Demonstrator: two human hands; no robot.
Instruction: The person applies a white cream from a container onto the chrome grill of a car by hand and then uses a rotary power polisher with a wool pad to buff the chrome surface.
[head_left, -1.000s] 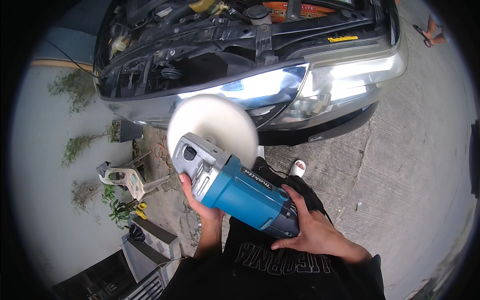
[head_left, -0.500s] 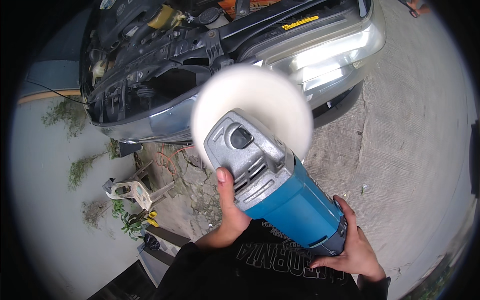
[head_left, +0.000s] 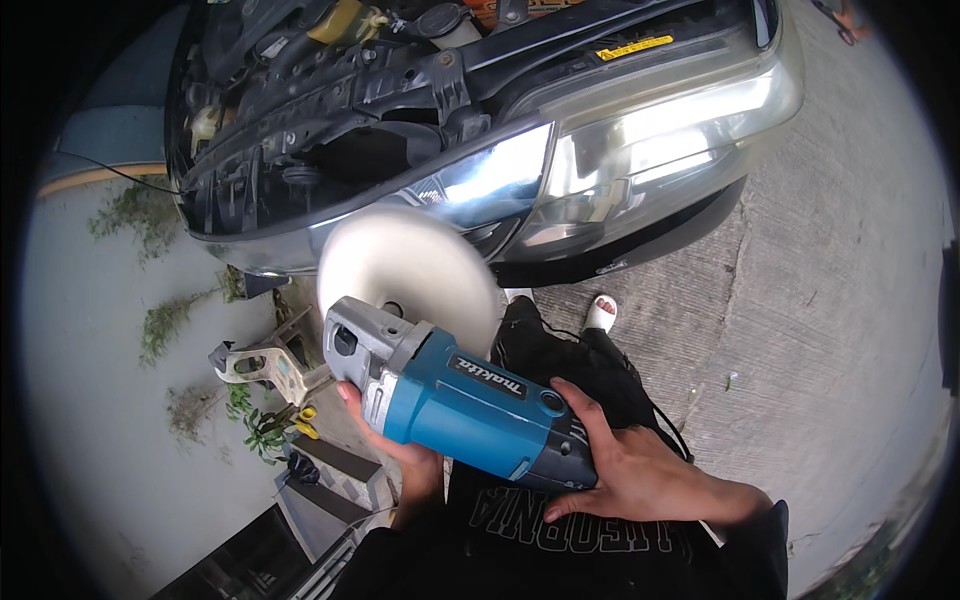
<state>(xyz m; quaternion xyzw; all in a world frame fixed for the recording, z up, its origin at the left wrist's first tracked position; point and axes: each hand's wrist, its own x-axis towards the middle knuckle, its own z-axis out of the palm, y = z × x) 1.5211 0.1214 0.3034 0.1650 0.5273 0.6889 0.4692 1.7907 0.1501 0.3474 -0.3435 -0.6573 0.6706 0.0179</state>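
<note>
Both my hands hold a blue and grey power polisher point(head_left: 470, 405) in front of my body. A round white polishing pad point(head_left: 400, 265) on it is smeared, as if spinning. My left hand point(head_left: 400, 445) grips the metal head end from below, its fingers partly hidden by the tool. Around the black rear end, my right hand point(head_left: 620, 455) is closed. Just past the pad lies the front of a car, with a shiny dark bumper panel point(head_left: 480, 180) and a cloudy headlight point(head_left: 650, 170). Whether the pad touches the car, I cannot tell.
The car's engine bay point(head_left: 330, 110) lies open at the top. A plastic chair point(head_left: 275, 370) and a potted plant point(head_left: 265, 425) stand by the wall on the left. A dark cord point(head_left: 665, 420) hangs beside my legs. Concrete ground point(head_left: 800, 300) stretches to the right.
The polisher has moved left and down, away from the headlight, and tilted so its side shows. My feet and the cord have come into view. Both hands keep hold.
</note>
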